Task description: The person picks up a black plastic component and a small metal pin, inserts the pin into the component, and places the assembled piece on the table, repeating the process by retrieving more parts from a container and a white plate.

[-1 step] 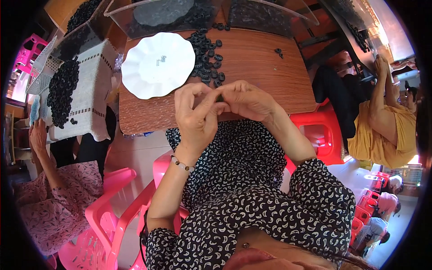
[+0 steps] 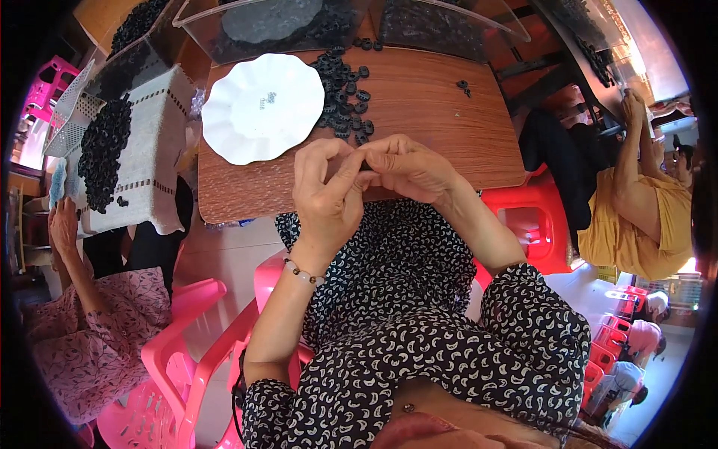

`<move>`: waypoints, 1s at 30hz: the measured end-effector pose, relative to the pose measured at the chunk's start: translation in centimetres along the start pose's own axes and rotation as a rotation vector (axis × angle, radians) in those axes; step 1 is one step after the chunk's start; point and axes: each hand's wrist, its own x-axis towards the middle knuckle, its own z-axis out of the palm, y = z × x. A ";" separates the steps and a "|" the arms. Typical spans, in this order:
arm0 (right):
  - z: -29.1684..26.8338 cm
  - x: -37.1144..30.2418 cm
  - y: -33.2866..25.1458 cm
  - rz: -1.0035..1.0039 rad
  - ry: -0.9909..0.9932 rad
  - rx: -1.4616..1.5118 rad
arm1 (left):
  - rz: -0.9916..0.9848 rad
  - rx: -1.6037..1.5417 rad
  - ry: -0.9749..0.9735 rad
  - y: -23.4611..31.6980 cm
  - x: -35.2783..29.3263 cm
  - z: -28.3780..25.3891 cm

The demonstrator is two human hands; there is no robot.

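Note:
Close together at the near edge of the brown table (image 2: pixel 426 105), my left hand (image 2: pixel 327 183) and my right hand (image 2: pixel 410 169) pinch one small black part (image 2: pixel 365 165) between thumbs and fingertips. Fingers cover most of it, so its shape is hard to make out. Just beyond my left hand lies a loose pile of small black ridged plastic parts (image 2: pixel 345 97). To the left of that pile, a white scalloped plate (image 2: pixel 262 108) rests on the table, bearing a small dark mark in its middle. A few more black pieces (image 2: pixel 464 87) lie apart on the right side.
Clear plastic bins (image 2: pixel 273 34) with black parts stand along the far edge. At left, a cloth-covered table (image 2: pixel 153 150) bears a heap of black parts (image 2: pixel 105 153), beside a person in pink (image 2: pixel 112 329). A person in yellow (image 2: pixel 636 224) sits at right, near a red stool (image 2: pixel 535 224).
My fingers have shifted slightly around the small black part, and less of it shows. The pile and the plate have not moved.

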 end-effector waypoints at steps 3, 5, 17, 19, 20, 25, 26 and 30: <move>0.7 0.3 0.0 0.021 0.013 0.023 | 0.010 -0.003 0.029 0.0 -0.1 0.2; 0.9 0.1 -0.3 0.026 0.047 -0.006 | -0.026 -0.050 0.056 0.0 0.0 0.3; 1.0 -0.6 -2.9 -0.031 0.360 -0.622 | -0.088 -0.039 0.078 -1.1 -0.4 0.4; 1.2 -0.3 -2.7 -0.063 0.380 -0.736 | -0.065 0.011 0.046 -0.9 -0.4 0.2; 1.5 -0.2 -2.5 -0.094 0.340 -0.764 | -0.064 0.011 0.046 -1.0 -0.4 0.2; 1.1 0.2 -3.2 -0.155 0.315 -0.873 | -0.206 -0.088 -0.005 -0.3 -0.2 0.3; 0.8 0.3 -3.9 -0.184 0.349 -0.927 | -0.203 -0.090 -0.003 -0.4 -0.1 0.4; -0.5 1.9 -9.5 -0.361 0.480 -1.190 | -0.351 -0.178 0.040 -0.6 -0.3 0.2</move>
